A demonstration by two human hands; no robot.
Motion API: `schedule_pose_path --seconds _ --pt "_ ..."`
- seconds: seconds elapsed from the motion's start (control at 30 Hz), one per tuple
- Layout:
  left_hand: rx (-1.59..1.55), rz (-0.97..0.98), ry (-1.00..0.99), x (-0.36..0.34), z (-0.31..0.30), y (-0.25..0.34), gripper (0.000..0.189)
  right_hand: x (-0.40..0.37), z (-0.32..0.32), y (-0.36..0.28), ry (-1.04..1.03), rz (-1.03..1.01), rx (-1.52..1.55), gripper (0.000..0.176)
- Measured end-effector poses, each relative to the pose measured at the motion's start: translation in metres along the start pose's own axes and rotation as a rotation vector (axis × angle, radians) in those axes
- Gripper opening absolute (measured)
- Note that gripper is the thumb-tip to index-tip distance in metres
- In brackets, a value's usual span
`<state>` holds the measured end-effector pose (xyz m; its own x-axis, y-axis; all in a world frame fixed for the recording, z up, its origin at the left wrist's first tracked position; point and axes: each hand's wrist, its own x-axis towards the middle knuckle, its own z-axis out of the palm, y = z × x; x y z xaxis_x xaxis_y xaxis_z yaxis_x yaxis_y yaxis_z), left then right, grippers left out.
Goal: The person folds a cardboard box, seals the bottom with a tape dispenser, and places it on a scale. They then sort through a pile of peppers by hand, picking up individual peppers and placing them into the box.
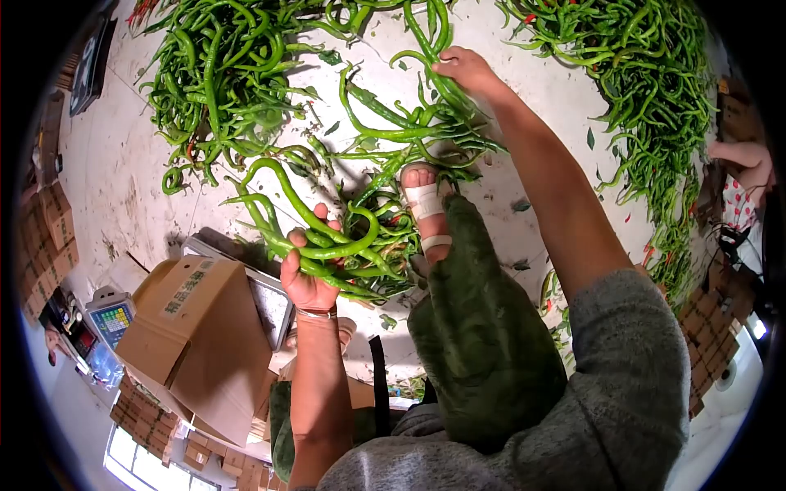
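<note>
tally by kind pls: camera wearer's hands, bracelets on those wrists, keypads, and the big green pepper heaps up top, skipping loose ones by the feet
Hands: 2 (left hand, right hand)
Bracelet: 1
Keypad: 1
Big heaps: 2 (upper-left heap, upper-right heap)
Total: 6

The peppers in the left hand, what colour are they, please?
The peppers are bright green, best seen in the head view.

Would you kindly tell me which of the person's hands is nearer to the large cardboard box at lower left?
Left. The left hand, holding green peppers, is close beside the cardboard box; the right hand is farther off, near the picture's top.
</note>
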<state>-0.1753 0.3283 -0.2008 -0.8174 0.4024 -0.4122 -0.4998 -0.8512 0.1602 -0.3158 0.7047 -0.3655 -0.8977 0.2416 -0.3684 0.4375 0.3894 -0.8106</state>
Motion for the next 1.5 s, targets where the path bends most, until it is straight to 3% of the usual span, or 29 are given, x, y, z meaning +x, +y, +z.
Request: schedule_pose_path --seconds 0.03,0.13,0.17,0.23,0.33,0.37,0.43,0.47,0.5,0.57,0.63,0.7,0.9,0.93,1.03,1.17,1.27,1.37,1.4,1.43,1.5 --pt "0.003 -0.003 0.0 0.0 0.0 0.0 0.017 0.006 0.008 0.001 0.001 -0.098 -0.162 0.031" --pt "0.021 0.0 0.019 -0.001 0.002 0.001 0.017 0.019 -0.006 0.004 -0.216 0.071 -0.128 0.024" --pt "0.034 -0.005 0.024 -0.003 0.001 0.002 0.017 0.011 -0.013 -0.003 -0.244 0.186 0.056 0.017" --pt "0.057 -0.015 0.026 -0.004 -0.003 0.003 0.018 -0.005 -0.032 -0.017 -0.231 0.223 0.189 0.015" --pt "0.065 -0.018 0.019 -0.003 -0.006 0.002 0.018 -0.028 -0.033 -0.023 -0.23 0.165 0.131 0.016" --pt "0.066 -0.015 0.025 -0.004 -0.007 0.001 0.018 -0.033 -0.024 -0.019 -0.137 0.07 0.079 0.019" --pt "0.036 -0.013 0.041 -0.004 -0.008 -0.002 0.018 -0.041 -0.014 -0.024 -0.19 0.258 -0.057 0.034" --pt "0.024 -0.009 0.039 -0.004 -0.006 -0.004 0.017 -0.038 -0.002 -0.012 -0.166 0.133 -0.332 0.042" --pt "0.012 -0.004 0.034 -0.003 -0.004 -0.007 0.017 -0.038 0.01 0.0 -0.09 0.053 -0.435 0.044" --pt "0.027 0.0 0.033 -0.002 0.0 -0.008 0.017 -0.04 0.013 -0.007 -0.059 0.112 -0.47 0.04" --pt "0.022 -0.003 0.012 -0.001 0.0 -0.008 0.017 -0.042 -0.005 -0.014 -0.157 0.283 -0.193 0.034" --pt "0.046 0.008 0.029 -0.001 0.001 -0.007 0.018 -0.057 -0.03 -0.032 -0.092 0.149 -0.145 0.029" --pt "0.025 0.003 0.001 0.0 -0.009 -0.008 0.019 -0.084 -0.084 -0.028 -0.388 0.362 0.321 0.03" --pt "0.001 0.0 -0.01 0.001 -0.009 -0.01 0.019 -0.094 -0.08 -0.038 -0.32 0.363 0.416 0.025" --pt "-0.028 -0.027 0.014 -0.002 -0.011 -0.014 0.019 -0.099 -0.072 -0.034 -0.438 0.319 0.654 0.022" --pt "0.022 -0.012 0.012 -0.002 -0.005 -0.017 0.019 -0.095 -0.061 -0.032 -0.469 0.097 0.003 0.025" --pt "0.02 -0.003 -0.016 -0.002 -0.004 -0.013 0.019 -0.086 -0.062 -0.021 -0.288 0.248 -0.28 0.035" --pt "0.045 0.016 -0.02 -0.003 -0.004 -0.01 0.019 -0.095 -0.048 -0.017 0.237 -0.118 -0.58 0.037" --pt "0.035 0.017 0.009 -0.004 -0.003 -0.01 0.018 -0.095 -0.046 -0.019 0.144 -0.078 -0.467 0.039" --pt "0.026 0.015 0.019 -0.006 -0.004 -0.011 0.018 -0.088 -0.032 -0.008 0.118 -0.15 -0.283 0.037" --pt "0.007 0.009 0.038 -0.007 -0.009 -0.011 0.018 -0.08 -0.014 -0.006 -0.116 -0.382 -0.217 0.034"
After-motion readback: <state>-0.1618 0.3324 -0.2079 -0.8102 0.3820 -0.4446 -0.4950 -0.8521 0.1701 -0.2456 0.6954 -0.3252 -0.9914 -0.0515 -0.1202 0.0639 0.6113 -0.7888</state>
